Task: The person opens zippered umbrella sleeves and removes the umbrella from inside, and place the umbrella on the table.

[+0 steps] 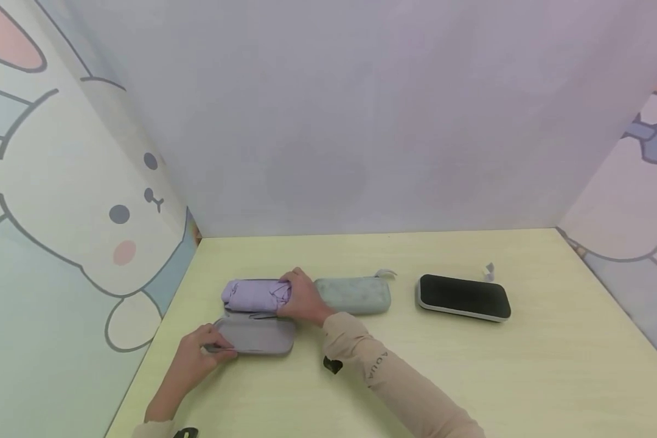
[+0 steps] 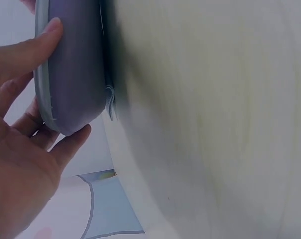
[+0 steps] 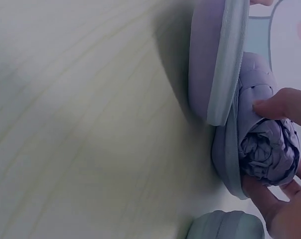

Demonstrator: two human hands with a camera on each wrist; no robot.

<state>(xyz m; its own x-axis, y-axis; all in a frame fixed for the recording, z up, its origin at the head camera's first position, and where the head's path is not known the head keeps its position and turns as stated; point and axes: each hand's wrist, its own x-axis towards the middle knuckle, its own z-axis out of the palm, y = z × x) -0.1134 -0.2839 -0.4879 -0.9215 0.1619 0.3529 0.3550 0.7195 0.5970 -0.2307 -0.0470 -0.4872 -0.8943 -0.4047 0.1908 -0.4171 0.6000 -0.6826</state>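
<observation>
A grey-purple zip case (image 1: 257, 336) lies opened out at the left of the table, its near half toward me. A rolled purple fabric bundle, which looks like a folded umbrella (image 1: 252, 295), sits in the far half. My left hand (image 1: 194, 356) pinches the near half's left edge; in the left wrist view the thumb presses the case's outer side (image 2: 75, 64). With thumb and fingers my right hand (image 1: 305, 298) grips the bundle's right end. Crumpled, gathered fabric (image 3: 267, 152) shows at that end in the right wrist view. The case's far half is mostly hidden under the bundle.
A pale green closed case (image 1: 356, 295) with a strap lies just right of my right hand. Farther right is a black-topped, white-edged oblong object (image 1: 463, 297), with a small pale tab (image 1: 490, 272) behind it. Walls border the table at the back and sides.
</observation>
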